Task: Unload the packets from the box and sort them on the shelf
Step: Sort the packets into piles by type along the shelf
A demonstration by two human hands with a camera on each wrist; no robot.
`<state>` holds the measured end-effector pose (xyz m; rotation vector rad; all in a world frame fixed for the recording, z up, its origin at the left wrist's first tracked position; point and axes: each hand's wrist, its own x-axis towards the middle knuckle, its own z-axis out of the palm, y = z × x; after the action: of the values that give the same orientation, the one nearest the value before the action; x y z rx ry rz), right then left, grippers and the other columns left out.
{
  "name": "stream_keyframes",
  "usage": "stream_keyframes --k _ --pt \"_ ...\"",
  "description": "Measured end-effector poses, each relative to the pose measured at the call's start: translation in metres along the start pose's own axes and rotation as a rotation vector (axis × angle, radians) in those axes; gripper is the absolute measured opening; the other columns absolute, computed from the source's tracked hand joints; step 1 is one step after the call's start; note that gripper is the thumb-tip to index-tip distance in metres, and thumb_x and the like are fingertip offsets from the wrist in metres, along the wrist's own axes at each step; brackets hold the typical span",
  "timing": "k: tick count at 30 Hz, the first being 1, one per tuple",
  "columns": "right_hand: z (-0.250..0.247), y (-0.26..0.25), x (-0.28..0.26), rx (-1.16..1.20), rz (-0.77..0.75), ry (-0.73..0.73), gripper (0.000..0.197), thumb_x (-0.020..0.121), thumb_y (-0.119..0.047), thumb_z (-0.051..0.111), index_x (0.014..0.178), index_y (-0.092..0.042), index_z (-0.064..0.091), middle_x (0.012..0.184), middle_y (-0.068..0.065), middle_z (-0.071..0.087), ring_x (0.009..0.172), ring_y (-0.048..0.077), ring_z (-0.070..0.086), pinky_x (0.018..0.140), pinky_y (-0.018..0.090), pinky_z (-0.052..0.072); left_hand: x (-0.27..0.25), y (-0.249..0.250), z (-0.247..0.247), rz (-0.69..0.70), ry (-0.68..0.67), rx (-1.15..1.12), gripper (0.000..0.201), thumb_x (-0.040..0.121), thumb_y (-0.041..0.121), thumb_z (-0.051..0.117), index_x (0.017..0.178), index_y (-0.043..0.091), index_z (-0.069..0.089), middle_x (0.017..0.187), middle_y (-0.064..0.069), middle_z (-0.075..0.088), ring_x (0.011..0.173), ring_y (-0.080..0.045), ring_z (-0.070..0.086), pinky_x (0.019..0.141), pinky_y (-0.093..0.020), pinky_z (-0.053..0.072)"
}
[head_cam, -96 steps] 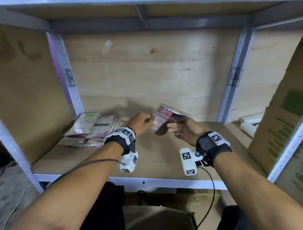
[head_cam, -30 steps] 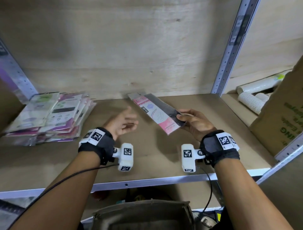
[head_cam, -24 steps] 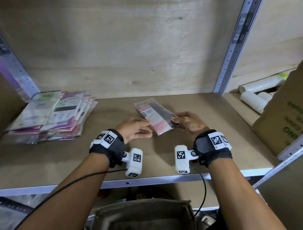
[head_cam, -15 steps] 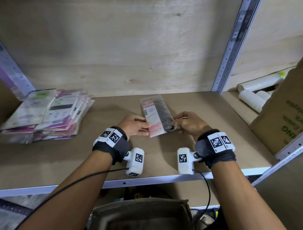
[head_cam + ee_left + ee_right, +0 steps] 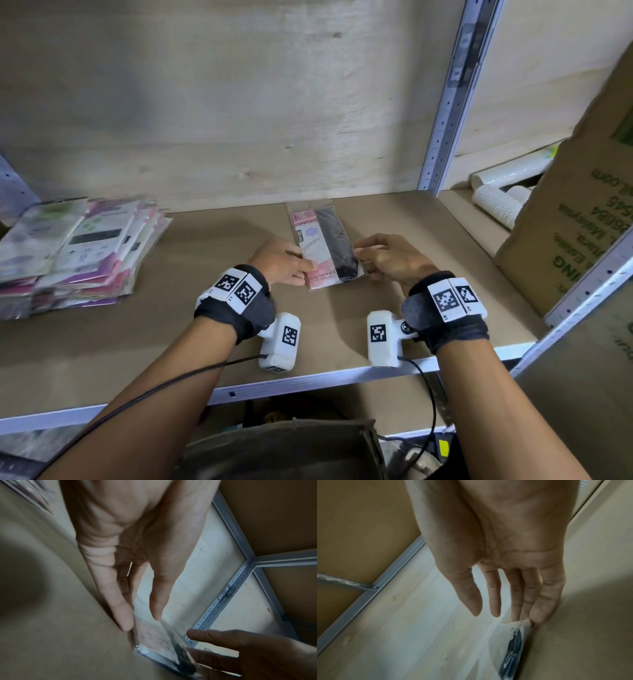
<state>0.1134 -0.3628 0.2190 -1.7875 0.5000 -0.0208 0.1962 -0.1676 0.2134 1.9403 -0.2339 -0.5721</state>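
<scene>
A pink-and-black packet (image 5: pixel 323 246) lies lengthwise near the middle of the shelf board (image 5: pixel 171 342), held low over it or resting on it. My left hand (image 5: pixel 305 265) pinches its left edge; in the left wrist view the left hand (image 5: pixel 142 620) has its thumb on top of the packet (image 5: pixel 154 635) and a finger beneath. My right hand (image 5: pixel 359 255) is at the right edge. In the right wrist view the right hand (image 5: pixel 505 615) has fairly straight fingers, the outer ones touch a corner of the packet (image 5: pixel 510 649), and the thumb is clear of it.
A stack of several packets (image 5: pixel 78 250) lies at the shelf's left end. A metal upright (image 5: pixel 445 120) stands at the back right. Beyond it are white cup stacks (image 5: pixel 496 202) and a tilted cardboard box (image 5: pixel 582 222). A brown container (image 5: pixel 284 448) sits below the shelf edge.
The packet has turned from slanted to lengthwise and come down toward the board. My left hand, open and apart a second ago, has taken its left edge.
</scene>
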Motion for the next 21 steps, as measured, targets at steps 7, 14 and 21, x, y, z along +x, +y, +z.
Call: stream_keyframes --k 7,14,21 --pt "-0.029 0.011 0.009 -0.102 -0.03 0.217 0.014 0.088 -0.018 0.065 0.101 -0.019 0.068 0.09 -0.003 0.063 0.081 0.013 0.057 0.076 0.029 0.045 0.025 0.033 0.045 -0.006 -0.115 0.003 0.038 0.088 0.001 0.071 0.124 -0.004 0.061 0.118 -0.02 0.069 0.1 -0.027 0.07 0.087 -0.033 0.059" --pt "-0.055 0.015 0.012 -0.156 0.016 0.372 0.013 0.085 -0.023 0.065 0.098 -0.02 0.064 0.108 0.007 0.068 0.104 0.024 0.062 0.098 0.04 0.049 0.051 0.053 0.087 -0.014 -0.199 0.025 0.018 0.09 -0.002 0.067 0.107 0.005 0.064 0.117 -0.017 0.071 0.084 -0.021 0.07 0.058 -0.021 0.06" --pt "-0.071 0.019 0.013 -0.1 0.069 0.405 0.029 0.085 -0.026 0.064 0.112 -0.016 0.065 0.103 0.005 0.065 0.089 0.022 0.057 0.087 0.037 0.049 0.065 0.061 0.106 0.049 -0.216 0.15 0.013 0.086 0.011 0.074 0.089 0.02 0.066 0.119 -0.012 0.072 0.108 -0.027 0.07 0.099 -0.044 0.054"
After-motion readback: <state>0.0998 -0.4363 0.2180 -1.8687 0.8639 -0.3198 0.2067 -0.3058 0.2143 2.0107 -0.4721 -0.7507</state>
